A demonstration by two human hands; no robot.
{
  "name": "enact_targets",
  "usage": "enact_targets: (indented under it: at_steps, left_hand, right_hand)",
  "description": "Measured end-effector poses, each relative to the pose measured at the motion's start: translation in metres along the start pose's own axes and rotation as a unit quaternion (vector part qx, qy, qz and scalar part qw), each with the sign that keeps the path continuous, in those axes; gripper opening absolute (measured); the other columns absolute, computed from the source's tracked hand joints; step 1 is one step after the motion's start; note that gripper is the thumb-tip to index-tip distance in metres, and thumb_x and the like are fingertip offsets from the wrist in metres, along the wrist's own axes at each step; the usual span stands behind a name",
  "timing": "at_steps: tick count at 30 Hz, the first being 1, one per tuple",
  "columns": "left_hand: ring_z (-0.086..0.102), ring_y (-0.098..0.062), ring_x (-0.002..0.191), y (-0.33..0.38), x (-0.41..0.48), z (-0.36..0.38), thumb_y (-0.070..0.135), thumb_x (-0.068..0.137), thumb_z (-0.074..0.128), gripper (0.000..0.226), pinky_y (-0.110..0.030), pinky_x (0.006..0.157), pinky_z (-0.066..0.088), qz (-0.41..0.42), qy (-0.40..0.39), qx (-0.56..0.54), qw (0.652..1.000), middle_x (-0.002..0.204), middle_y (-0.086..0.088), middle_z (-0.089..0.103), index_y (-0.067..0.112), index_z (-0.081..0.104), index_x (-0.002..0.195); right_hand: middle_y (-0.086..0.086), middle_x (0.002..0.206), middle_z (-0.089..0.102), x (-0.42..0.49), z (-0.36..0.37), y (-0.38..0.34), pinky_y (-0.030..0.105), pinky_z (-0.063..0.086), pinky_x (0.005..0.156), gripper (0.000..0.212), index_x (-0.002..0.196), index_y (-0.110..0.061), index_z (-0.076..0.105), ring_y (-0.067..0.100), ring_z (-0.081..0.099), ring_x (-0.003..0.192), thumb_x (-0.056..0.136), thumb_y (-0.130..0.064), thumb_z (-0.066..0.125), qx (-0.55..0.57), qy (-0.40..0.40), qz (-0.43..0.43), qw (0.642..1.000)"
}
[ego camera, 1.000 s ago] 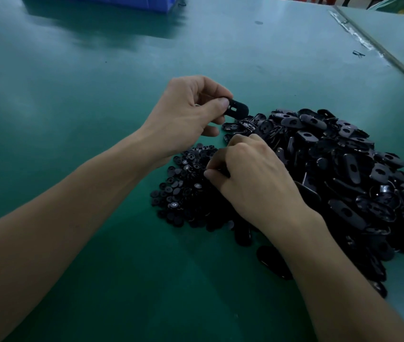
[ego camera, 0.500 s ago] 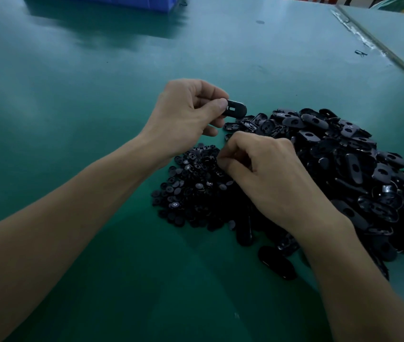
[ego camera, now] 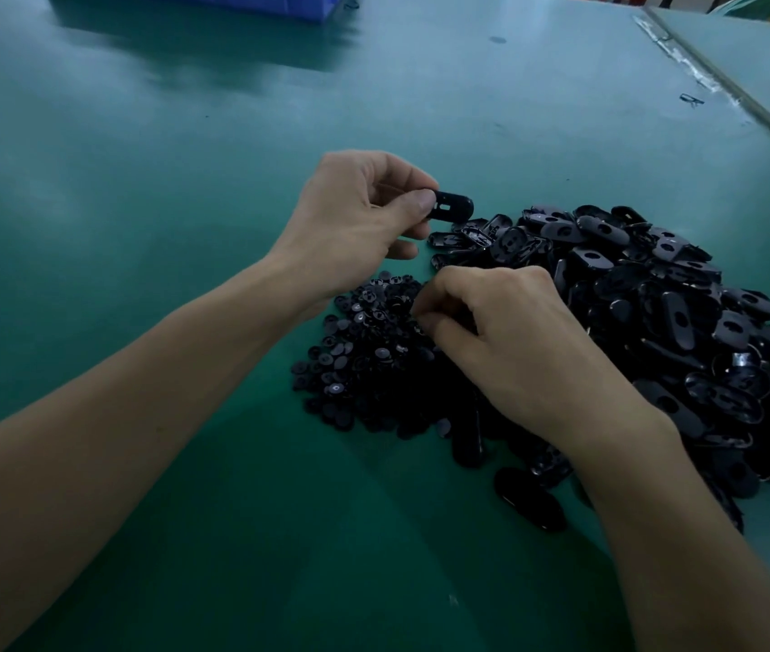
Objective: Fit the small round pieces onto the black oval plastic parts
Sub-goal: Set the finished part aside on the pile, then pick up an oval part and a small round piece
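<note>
My left hand pinches a black oval part between thumb and fingers, held just above the green table beyond the piles. My right hand hovers over the heap of small round pieces, thumb and forefinger pressed together at the heap's top; whether a round piece sits between them is hidden. A large pile of black oval parts lies to the right, partly under my right wrist.
The green table stretches left and far. A blue bin stands at the far edge. A seam with a second table runs along the right. Loose oval parts lie near my right forearm.
My right hand has lifted from deep in the round pieces and shifted up and right toward the heap's top. The left hand keeps holding the oval part almost still.
</note>
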State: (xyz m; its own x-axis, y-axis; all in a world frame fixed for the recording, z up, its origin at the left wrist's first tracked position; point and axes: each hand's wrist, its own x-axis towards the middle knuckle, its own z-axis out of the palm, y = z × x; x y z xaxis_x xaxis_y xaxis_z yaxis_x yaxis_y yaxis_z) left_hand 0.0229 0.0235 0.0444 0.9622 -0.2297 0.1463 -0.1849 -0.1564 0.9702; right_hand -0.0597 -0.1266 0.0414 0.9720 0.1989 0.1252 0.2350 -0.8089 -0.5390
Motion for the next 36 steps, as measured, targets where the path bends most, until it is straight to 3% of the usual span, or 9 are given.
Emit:
enact_targets:
  at_steps: [5, 7, 10, 14, 17, 21, 27, 32, 36]
  left_hand:
    - [0.072, -0.016, 0.085, -0.001, 0.001, 0.000, 0.009, 0.094, 0.065, 0.013, -0.029, 0.071, 0.061, 0.019, 0.013, 0.029, 0.999, 0.090, -0.004, 0.069, 0.020, 0.068, 0.087]
    - [0.072, -0.017, 0.088, -0.002, 0.001, 0.001, 0.009, 0.094, 0.065, 0.015, -0.030, 0.073, 0.061, 0.018, 0.011, 0.039, 0.999, 0.092, -0.005, 0.070, 0.021, 0.067, 0.086]
    - [0.073, -0.014, 0.078, -0.001, 0.000, 0.002, 0.004, 0.095, 0.062, 0.018, -0.029, 0.071, 0.061, 0.014, -0.007, 0.032, 0.999, 0.083, -0.006, 0.071, 0.018, 0.066, 0.086]
    - [0.072, -0.011, 0.066, 0.001, -0.003, 0.003, 0.003, 0.095, 0.063, 0.013, -0.025, 0.065, 0.059, 0.009, -0.020, 0.014, 1.000, 0.073, -0.004, 0.071, 0.014, 0.066, 0.089]
    - [0.072, -0.013, 0.066, 0.002, -0.003, 0.004, 0.003, 0.095, 0.063, 0.009, -0.025, 0.065, 0.059, -0.005, -0.016, -0.006, 1.000, 0.075, -0.009, 0.072, 0.011, 0.066, 0.091]
    - [0.072, -0.014, 0.068, 0.003, -0.003, 0.003, 0.004, 0.095, 0.063, 0.007, -0.025, 0.067, 0.060, -0.014, -0.016, -0.019, 1.000, 0.079, -0.012, 0.072, 0.010, 0.066, 0.093]
    - [0.073, -0.016, 0.069, 0.004, -0.004, 0.004, 0.004, 0.093, 0.066, 0.007, -0.024, 0.064, 0.058, -0.026, -0.023, -0.026, 0.999, 0.077, -0.010, 0.073, 0.011, 0.067, 0.091]
    - [0.072, -0.014, 0.069, 0.008, -0.008, 0.006, -0.001, 0.090, 0.067, 0.012, -0.024, 0.066, 0.058, -0.018, -0.039, -0.026, 0.999, 0.080, -0.013, 0.075, 0.011, 0.068, 0.092]
    - [0.073, -0.014, 0.070, 0.012, -0.011, 0.008, -0.004, 0.088, 0.068, 0.014, -0.025, 0.067, 0.060, -0.003, -0.037, -0.017, 0.999, 0.079, -0.010, 0.075, 0.010, 0.070, 0.090]
  right_hand:
    - [-0.013, 0.082, 0.068, 0.000, -0.001, -0.001, 0.009, 0.046, 0.069, 0.011, 0.098, -0.020, 0.074, 0.001, 0.062, 0.076, 0.095, -0.018, 0.064, 0.019, 0.029, -0.005, 0.999]
    - [-0.016, 0.074, 0.066, -0.001, -0.002, -0.001, 0.005, 0.043, 0.067, 0.008, 0.090, -0.019, 0.075, 0.002, 0.062, 0.073, 0.089, -0.013, 0.070, 0.037, 0.060, -0.003, 0.998]
    - [-0.013, 0.068, 0.065, -0.001, -0.003, -0.001, 0.007, 0.043, 0.063, 0.012, 0.085, -0.018, 0.073, 0.003, 0.061, 0.067, 0.081, -0.006, 0.072, 0.076, 0.102, -0.003, 0.992]
    - [-0.010, 0.075, 0.063, -0.001, -0.004, 0.004, 0.004, 0.036, 0.066, 0.031, 0.110, -0.025, 0.074, -0.001, 0.055, 0.066, 0.088, -0.006, 0.063, 0.090, 0.115, -0.002, 0.989]
    - [-0.016, 0.085, 0.062, 0.001, -0.005, 0.010, 0.004, 0.037, 0.070, 0.027, 0.112, -0.025, 0.075, -0.010, 0.054, 0.074, 0.095, -0.010, 0.060, 0.084, 0.111, -0.003, 0.990]
    - [-0.007, 0.084, 0.071, 0.000, -0.006, 0.013, 0.030, 0.055, 0.077, 0.017, 0.104, -0.023, 0.073, 0.008, 0.066, 0.078, 0.094, -0.011, 0.066, 0.180, 0.112, 0.009, 0.977]
    - [0.002, 0.077, 0.070, -0.001, -0.011, 0.011, 0.044, 0.059, 0.071, 0.022, 0.096, -0.025, 0.070, 0.030, 0.068, 0.073, 0.085, -0.006, 0.074, 0.284, 0.140, 0.004, 0.949]
    - [-0.003, 0.073, 0.074, -0.001, -0.014, 0.010, 0.018, 0.052, 0.060, 0.020, 0.088, -0.020, 0.069, 0.013, 0.071, 0.066, 0.083, -0.002, 0.076, 0.334, 0.153, 0.010, 0.930]
    - [-0.007, 0.070, 0.073, 0.001, -0.016, 0.010, 0.016, 0.049, 0.060, 0.023, 0.086, -0.026, 0.075, 0.008, 0.068, 0.064, 0.086, -0.003, 0.071, 0.312, 0.188, 0.015, 0.931]
